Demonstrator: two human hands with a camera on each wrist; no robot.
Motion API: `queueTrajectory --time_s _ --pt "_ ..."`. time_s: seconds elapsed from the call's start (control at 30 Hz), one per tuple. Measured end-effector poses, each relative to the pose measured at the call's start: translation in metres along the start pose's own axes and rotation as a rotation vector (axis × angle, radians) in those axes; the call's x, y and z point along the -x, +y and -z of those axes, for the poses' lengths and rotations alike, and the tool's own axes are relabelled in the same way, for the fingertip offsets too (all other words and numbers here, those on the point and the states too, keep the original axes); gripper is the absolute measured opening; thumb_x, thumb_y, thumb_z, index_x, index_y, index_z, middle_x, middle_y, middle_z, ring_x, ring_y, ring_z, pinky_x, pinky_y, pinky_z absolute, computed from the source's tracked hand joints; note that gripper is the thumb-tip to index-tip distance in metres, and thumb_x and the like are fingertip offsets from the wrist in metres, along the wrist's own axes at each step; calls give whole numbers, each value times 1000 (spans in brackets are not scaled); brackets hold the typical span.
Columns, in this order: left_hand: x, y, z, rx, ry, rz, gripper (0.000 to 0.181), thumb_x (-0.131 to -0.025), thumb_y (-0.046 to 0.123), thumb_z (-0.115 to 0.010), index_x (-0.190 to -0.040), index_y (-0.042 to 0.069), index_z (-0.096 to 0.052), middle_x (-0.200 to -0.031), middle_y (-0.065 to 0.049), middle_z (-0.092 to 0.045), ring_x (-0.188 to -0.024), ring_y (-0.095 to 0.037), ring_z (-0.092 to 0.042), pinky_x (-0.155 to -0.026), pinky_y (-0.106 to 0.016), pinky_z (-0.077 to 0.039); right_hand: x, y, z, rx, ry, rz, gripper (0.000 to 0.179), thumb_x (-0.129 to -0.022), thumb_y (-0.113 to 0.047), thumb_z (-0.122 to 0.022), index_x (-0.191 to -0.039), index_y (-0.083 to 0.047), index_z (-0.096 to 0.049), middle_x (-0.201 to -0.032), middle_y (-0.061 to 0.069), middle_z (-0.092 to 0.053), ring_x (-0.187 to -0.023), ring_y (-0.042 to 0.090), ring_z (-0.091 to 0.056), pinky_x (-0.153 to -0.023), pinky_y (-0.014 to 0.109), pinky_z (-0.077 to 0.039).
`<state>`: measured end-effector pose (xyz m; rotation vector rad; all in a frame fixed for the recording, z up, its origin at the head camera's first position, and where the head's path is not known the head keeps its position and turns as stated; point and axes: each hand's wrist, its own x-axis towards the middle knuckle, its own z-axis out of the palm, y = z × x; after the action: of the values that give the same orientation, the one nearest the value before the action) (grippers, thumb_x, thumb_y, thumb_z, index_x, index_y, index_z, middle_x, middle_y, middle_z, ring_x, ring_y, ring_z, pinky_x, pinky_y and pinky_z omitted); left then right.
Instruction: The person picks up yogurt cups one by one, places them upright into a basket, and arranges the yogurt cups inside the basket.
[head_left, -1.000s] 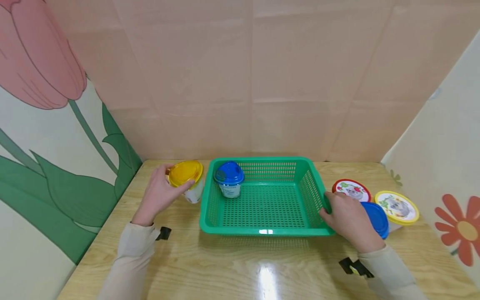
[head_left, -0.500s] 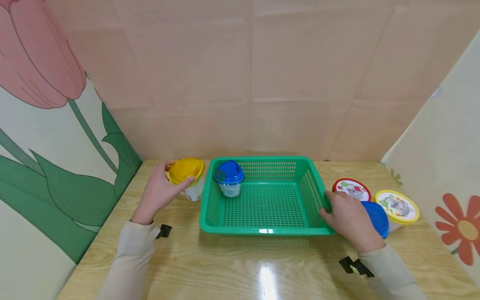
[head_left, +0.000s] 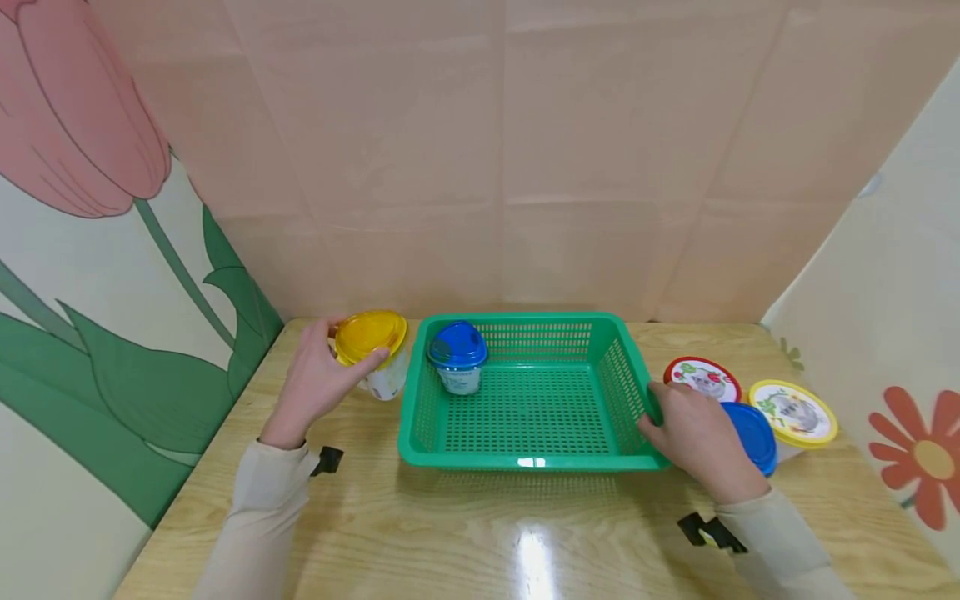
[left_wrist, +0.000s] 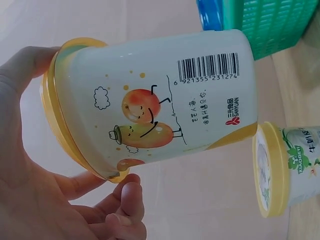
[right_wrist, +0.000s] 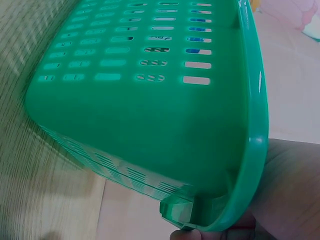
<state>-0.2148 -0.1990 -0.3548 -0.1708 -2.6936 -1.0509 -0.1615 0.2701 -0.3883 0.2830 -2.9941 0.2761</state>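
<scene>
My left hand (head_left: 318,383) grips a white cup with a yellow lid (head_left: 371,333), thumb on the near side and fingers round the lid. It is just left of the green plastic basket (head_left: 525,461). In the left wrist view this yellow-lidded cup (left_wrist: 155,105) shows printed fruit figures and a barcode. Behind it stands another cup with a yellow rim (left_wrist: 275,170), hidden in the head view. A blue-lidded cup (head_left: 459,354) sits inside the basket at its back left. My right hand (head_left: 693,437) holds the basket's right rim, seen close in the right wrist view (right_wrist: 255,125).
Right of the basket are a red-rimmed tub (head_left: 705,379), a yellow-rimmed tub (head_left: 795,412) and a blue-lidded tub (head_left: 753,437), the last partly behind my right hand. A pink-beige wall (head_left: 525,167) closes off the back of the wooden table (head_left: 450,533).
My left hand and the yellow-lidded cup have shifted slightly upward in the head view. The right hand, the basket and the other cups and tubs look unmoved.
</scene>
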Motion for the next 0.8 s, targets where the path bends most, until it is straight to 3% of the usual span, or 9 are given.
queueTrajectory --time_s 0.43,0.6,0.8 --pt "0 9 2 29 -14 -15 86 -88 62 -65 -143 0 -41 -125 -18 -49 -105 -35 -47 -82 -41 -42 0 -2 0 2 5 -4 54 -85 -22 -76 -121 15 -61 -112 33 -66 -84 35 -65 -74 55 -55" --pt "-1 12 -2 45 -35 -12 87 -87 64 -66 -142 2 -42 -124 -16 -49 -104 -34 -47 -81 -40 -43 0 -1 -1 -1 11 -1 53 -85 -22 -76 -120 15 -61 -110 33 -66 -86 37 -66 -75 56 -55" --pt "-1 14 -9 64 -48 -25 86 -86 64 -67 -140 3 -43 -123 -14 -49 -103 -34 -48 -80 -39 -43 0 0 -1 6 17 3 51 -85 -22 -76 -118 14 -62 -105 30 -67 -76 29 -62 -69 51 -55"
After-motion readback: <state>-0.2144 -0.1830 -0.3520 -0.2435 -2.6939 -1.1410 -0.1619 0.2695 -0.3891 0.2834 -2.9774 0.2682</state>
